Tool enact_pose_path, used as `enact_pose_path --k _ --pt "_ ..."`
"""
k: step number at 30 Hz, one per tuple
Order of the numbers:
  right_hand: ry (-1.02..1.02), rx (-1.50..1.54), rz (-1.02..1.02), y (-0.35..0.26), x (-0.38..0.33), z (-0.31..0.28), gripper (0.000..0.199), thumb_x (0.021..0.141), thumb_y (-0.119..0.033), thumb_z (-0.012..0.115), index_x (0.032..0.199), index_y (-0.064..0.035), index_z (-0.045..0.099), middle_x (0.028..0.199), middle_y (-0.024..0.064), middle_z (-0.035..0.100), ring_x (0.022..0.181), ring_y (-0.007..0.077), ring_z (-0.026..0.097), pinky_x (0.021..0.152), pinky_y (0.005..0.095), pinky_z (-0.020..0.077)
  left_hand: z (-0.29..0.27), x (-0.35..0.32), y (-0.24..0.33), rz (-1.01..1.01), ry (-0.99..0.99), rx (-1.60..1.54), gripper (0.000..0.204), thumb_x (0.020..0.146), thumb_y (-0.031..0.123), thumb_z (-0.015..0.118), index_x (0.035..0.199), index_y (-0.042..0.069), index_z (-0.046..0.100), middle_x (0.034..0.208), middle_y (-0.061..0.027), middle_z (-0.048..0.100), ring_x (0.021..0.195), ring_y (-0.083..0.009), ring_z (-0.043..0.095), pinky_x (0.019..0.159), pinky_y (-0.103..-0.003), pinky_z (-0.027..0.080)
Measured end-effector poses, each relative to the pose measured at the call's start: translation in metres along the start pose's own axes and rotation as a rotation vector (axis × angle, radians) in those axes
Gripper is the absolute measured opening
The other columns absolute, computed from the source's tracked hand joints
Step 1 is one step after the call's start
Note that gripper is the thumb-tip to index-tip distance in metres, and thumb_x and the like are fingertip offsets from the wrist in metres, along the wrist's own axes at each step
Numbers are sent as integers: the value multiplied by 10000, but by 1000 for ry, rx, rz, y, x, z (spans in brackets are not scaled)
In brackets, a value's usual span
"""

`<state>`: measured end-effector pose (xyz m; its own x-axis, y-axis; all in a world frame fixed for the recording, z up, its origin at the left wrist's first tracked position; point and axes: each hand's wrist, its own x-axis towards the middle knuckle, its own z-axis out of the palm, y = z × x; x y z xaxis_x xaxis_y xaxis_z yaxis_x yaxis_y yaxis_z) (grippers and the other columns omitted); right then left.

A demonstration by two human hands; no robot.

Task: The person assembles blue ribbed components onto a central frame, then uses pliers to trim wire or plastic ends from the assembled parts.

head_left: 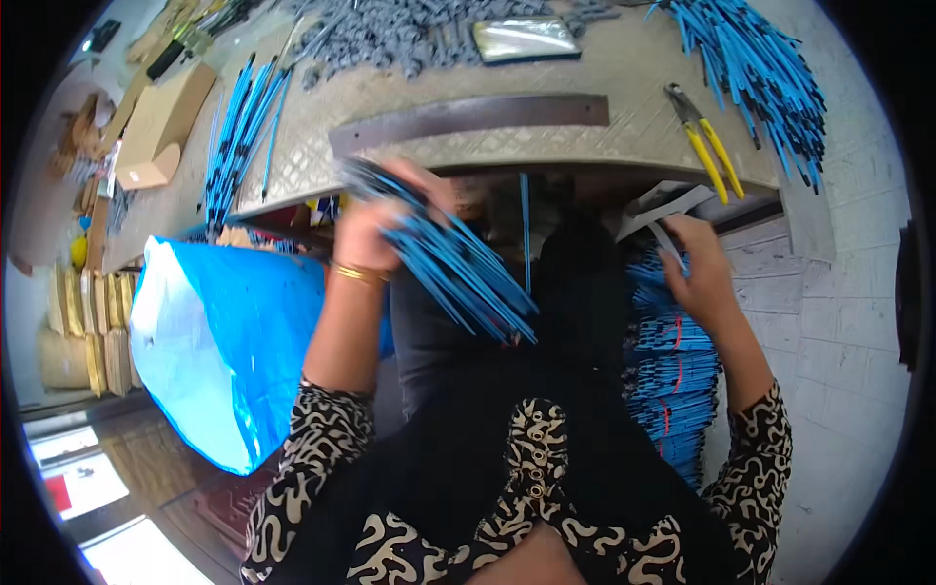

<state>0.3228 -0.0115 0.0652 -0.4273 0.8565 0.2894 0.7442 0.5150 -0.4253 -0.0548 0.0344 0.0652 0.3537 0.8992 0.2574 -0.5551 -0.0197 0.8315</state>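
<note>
A bundle of thin blue rods with black ends point(463, 273) is gripped in my left hand point(380, 219), slanting down over my lap; hand and near ends are smeared by motion. One loose blue rod point(526, 229) lies between my legs, apart from the bundle. At the right, under the table edge, my right hand point(700, 263) has its thumb and fingers closed on a pale, bent strip point(666, 213). Just below that hand, a tall stack of blue rod bundles point(673, 375) with reddish ties stands beside my leg.
The table point(643, 117) holds grey plastic pieces point(390, 39), a clear packet point(526, 39), a dark curved strip point(468, 119), yellow-handled pliers point(707, 146) and a heap of blue rods point(756, 73). More blue rods point(244, 136), a cardboard box point(166, 122) and a blue bag point(244, 341) are left.
</note>
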Motion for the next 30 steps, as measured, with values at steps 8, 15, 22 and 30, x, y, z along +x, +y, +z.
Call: enact_pose_path --k 8,15,22,30 --pt "-40 360 -259 -92 17 91 782 714 -189 701 1351 -37 273 1296 191 399 1152 337 427 980 393 345 -11 -86 15 72 669 -480 408 756 322 578 987 -13 547 890 -137 590 796 -249 558 736 -371 468" --pt "2 812 -538 -136 28 122 597 690 -267 711 1200 -64 477 1098 142 536 981 304 535 864 368 424 0 -145 -61 -210 873 -487 401 783 317 550 960 -42 570 897 -136 615 835 -266 585 802 -367 469" --pt "-255 964 -570 -154 20 89 502 648 -266 732 1077 -84 544 988 101 561 908 261 561 797 345 454 13 -196 -106 -188 917 164 310 854 229 503 956 -50 591 837 -144 637 761 -215 608 734 -298 487" --pt "-618 930 -324 -159 20 98 566 614 -299 747 1076 -81 504 950 104 551 881 257 561 771 341 454 50 -148 13 -333 -52 37 219 854 127 532 813 -60 638 796 -125 652 739 -171 612 716 -278 488"
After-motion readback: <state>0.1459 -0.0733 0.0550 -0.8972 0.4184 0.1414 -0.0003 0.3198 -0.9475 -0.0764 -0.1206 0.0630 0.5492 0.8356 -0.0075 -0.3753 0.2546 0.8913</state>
